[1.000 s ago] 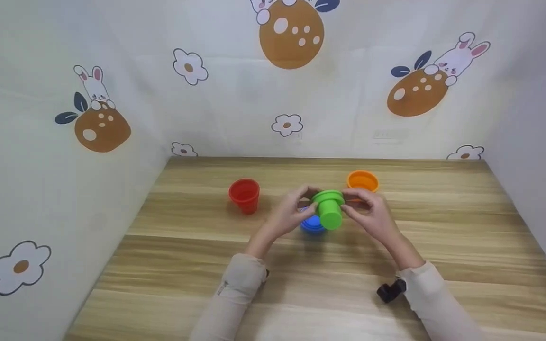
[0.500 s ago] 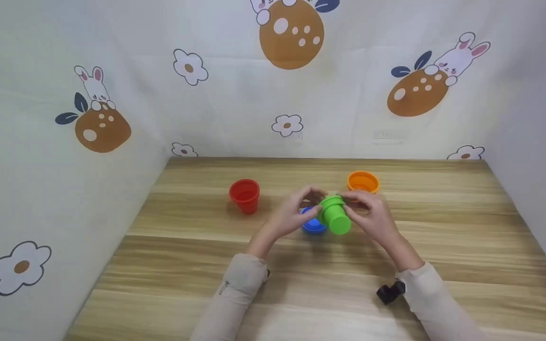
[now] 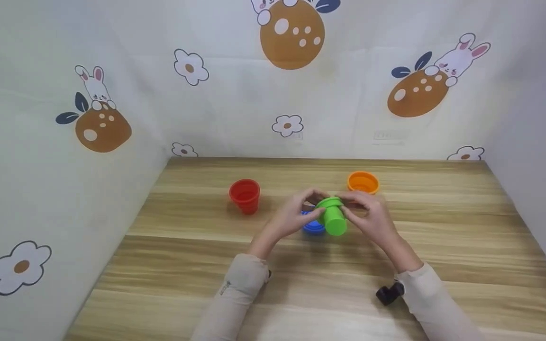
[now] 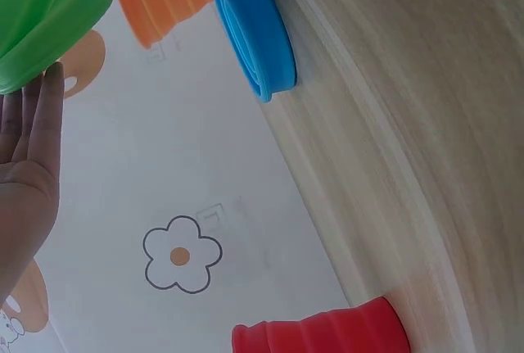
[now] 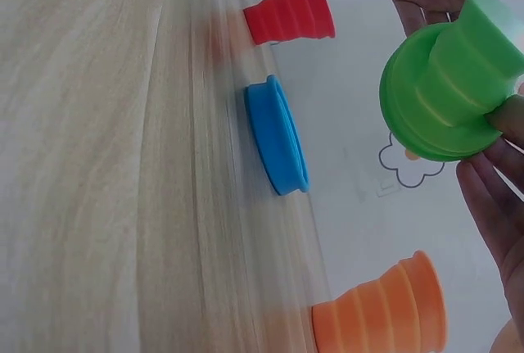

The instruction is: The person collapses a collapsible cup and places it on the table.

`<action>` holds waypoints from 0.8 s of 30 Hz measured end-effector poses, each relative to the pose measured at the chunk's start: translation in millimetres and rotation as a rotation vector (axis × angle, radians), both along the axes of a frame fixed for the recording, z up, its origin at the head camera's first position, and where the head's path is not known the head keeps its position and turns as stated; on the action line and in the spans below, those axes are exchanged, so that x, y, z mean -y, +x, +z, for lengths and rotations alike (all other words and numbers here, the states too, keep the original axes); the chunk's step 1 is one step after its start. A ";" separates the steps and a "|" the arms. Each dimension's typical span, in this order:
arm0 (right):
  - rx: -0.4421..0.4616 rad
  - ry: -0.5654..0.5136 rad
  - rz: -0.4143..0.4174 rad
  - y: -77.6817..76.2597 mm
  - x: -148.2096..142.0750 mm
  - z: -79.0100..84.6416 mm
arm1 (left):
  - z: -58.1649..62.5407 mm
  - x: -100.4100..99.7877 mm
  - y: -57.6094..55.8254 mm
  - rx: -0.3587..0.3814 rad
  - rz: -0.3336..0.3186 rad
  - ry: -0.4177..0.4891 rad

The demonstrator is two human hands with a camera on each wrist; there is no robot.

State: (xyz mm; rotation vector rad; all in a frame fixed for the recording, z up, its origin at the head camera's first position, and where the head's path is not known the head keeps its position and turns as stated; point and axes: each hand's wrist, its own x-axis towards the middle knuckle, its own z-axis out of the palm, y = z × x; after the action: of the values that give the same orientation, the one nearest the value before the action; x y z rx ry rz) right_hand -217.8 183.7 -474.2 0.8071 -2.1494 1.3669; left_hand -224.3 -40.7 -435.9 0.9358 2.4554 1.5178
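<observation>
A green collapsible cup (image 3: pixel 335 221) is held in the air above the table, its base tilted toward the head camera and its wide rim partly folded. My left hand (image 3: pixel 296 213) grips the rim from the left with thumb and fingers. From the other side my right hand (image 3: pixel 371 213) pinches the same rim. Below and behind the green cup, a blue collapsible cup (image 3: pixel 313 226) lies folded flat on the table; the green cup and left hand cover part of it. In the right wrist view the green cup (image 5: pixel 454 83) shows its stepped side.
A red collapsible cup (image 3: pixel 245 195) stands extended at the left on the wooden table (image 3: pixel 183 265). An orange collapsible cup (image 3: pixel 363 182) stands behind my right hand, partly hidden by it. Patterned cloth walls (image 3: pixel 235 94) enclose the table at the back and sides.
The green cup has tilted and shifted slightly right and toward the head camera, both hands keeping hold of its rim. The other cups have not moved.
</observation>
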 end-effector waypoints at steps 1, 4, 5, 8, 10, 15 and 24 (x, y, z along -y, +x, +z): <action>0.004 -0.003 -0.002 0.2 0.3 0.0 | 0.1 0.1 -0.2 -0.002 0.001 -0.002; 0.008 -0.019 -0.010 0.7 1.9 0.3 | 0.0 0.7 -0.8 -0.003 -0.002 0.008; 0.003 -0.026 -0.012 0.6 2.4 0.0 | 0.0 0.9 -0.9 -0.005 -0.002 0.011; -0.017 -0.055 -0.006 -0.4 3.6 -0.9 | -1.0 2.0 -1.4 -0.005 -0.011 0.044; -0.027 -0.075 0.015 -1.5 3.4 -1.8 | -1.9 2.7 -1.5 -0.012 -0.013 0.061; -0.008 -0.100 0.059 -3.1 0.8 -1.9 | -1.8 3.8 -1.0 -0.012 -0.003 0.086; 0.044 -0.103 0.053 -2.0 -3.0 -3.3 | -0.2 3.6 -0.3 0.023 0.029 0.133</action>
State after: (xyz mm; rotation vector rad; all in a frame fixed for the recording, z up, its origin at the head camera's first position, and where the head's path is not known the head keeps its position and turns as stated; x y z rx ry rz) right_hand -219.7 186.7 -477.5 0.8067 -2.0847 1.5216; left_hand -224.6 -44.3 -436.1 0.9013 2.3869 1.7103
